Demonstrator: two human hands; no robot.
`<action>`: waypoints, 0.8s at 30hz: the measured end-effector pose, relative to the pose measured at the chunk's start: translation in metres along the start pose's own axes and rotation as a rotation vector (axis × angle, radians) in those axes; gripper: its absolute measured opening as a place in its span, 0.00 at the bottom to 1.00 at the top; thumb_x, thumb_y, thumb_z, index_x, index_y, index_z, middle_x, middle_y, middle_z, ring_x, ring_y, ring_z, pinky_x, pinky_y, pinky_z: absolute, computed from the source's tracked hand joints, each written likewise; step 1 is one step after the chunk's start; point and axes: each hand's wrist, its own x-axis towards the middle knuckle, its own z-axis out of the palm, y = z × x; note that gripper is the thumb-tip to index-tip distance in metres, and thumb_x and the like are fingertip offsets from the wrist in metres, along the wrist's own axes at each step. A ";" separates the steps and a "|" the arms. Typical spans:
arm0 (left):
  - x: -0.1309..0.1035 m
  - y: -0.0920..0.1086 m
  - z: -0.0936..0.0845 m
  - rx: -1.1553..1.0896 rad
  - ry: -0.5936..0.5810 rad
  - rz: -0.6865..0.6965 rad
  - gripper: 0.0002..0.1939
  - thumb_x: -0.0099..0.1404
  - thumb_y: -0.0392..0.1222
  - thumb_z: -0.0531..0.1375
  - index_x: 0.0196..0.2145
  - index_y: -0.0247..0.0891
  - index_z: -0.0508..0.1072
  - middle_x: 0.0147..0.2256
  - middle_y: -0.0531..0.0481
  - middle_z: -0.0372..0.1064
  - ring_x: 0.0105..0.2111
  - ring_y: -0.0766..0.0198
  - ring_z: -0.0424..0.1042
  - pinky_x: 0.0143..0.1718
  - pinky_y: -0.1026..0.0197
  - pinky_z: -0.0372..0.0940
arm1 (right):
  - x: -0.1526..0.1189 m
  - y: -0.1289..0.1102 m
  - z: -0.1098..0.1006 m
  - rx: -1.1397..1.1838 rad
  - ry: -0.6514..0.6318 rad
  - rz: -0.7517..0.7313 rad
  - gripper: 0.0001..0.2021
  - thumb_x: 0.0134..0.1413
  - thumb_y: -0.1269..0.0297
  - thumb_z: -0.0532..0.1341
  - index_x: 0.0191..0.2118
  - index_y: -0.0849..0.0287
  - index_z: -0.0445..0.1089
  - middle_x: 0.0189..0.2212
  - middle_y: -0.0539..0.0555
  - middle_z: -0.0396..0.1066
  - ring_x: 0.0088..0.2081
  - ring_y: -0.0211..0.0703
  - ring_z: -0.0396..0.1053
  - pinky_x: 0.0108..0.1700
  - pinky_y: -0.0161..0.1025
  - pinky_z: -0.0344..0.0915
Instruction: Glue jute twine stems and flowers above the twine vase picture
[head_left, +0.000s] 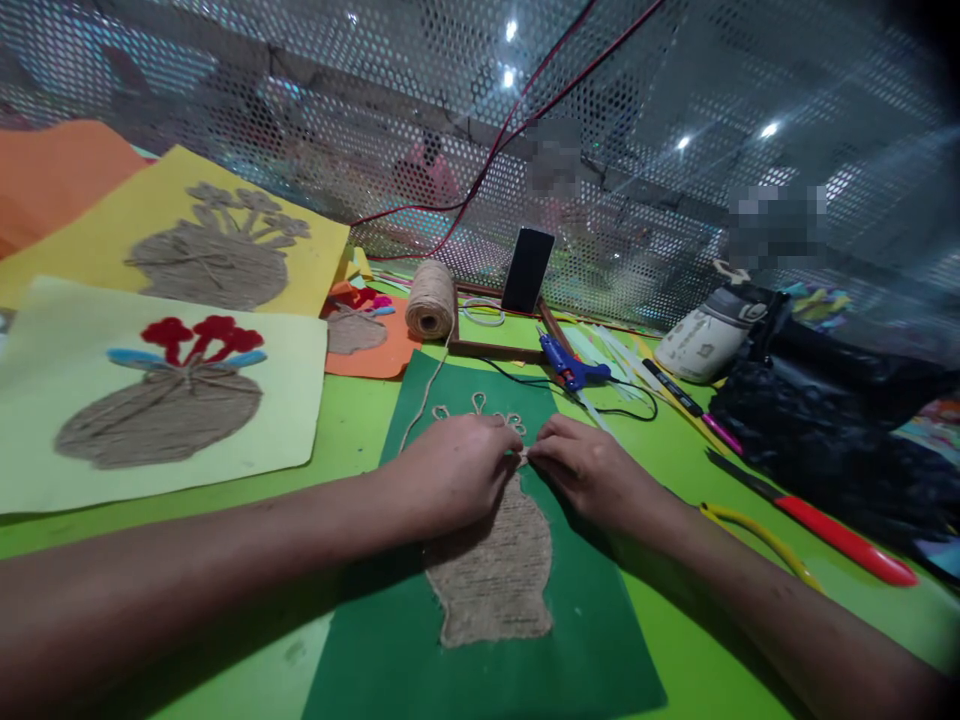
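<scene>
A vase shape (495,565) covered in rows of jute twine lies on a dark green sheet (592,640). Both hands meet over the neck of the vase. My left hand (465,465) is closed, thumb and fingers pinching the twine (524,457). From the right, my right hand (581,460) pinches the same twine, its fingertips almost touching the left ones. Small twine loops (478,402) stand above the hands on the sheet. A strand runs from beside my left hand up to a spool of twine (430,300). The vase neck is partly hidden under my hands.
Behind the sheet are a blue glue gun (571,365), a wooden frame (495,350) and a propped phone (529,270). A red-handled knife (840,535), yellow-handled tool (765,535) and black bag (810,440) lie right. Finished vase pictures (300,430) lie left.
</scene>
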 end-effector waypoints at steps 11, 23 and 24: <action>0.001 0.003 0.004 0.141 -0.011 0.068 0.12 0.68 0.39 0.52 0.35 0.39 0.76 0.33 0.46 0.70 0.29 0.59 0.68 0.28 0.58 0.59 | 0.002 -0.003 -0.002 -0.006 -0.033 0.015 0.09 0.64 0.70 0.55 0.36 0.59 0.73 0.35 0.56 0.69 0.36 0.42 0.67 0.38 0.38 0.64; 0.000 0.004 0.006 0.165 -0.001 0.094 0.12 0.67 0.38 0.52 0.33 0.37 0.75 0.32 0.45 0.69 0.29 0.58 0.67 0.27 0.58 0.61 | 0.000 -0.002 -0.003 0.070 -0.012 0.031 0.10 0.64 0.70 0.54 0.38 0.60 0.74 0.35 0.57 0.69 0.37 0.43 0.67 0.39 0.40 0.65; 0.000 0.004 0.006 0.159 -0.001 0.092 0.12 0.67 0.38 0.52 0.34 0.37 0.75 0.32 0.45 0.69 0.29 0.59 0.67 0.27 0.58 0.61 | -0.001 -0.002 -0.003 0.061 -0.019 0.023 0.11 0.64 0.70 0.54 0.38 0.60 0.74 0.35 0.57 0.69 0.37 0.43 0.67 0.39 0.40 0.65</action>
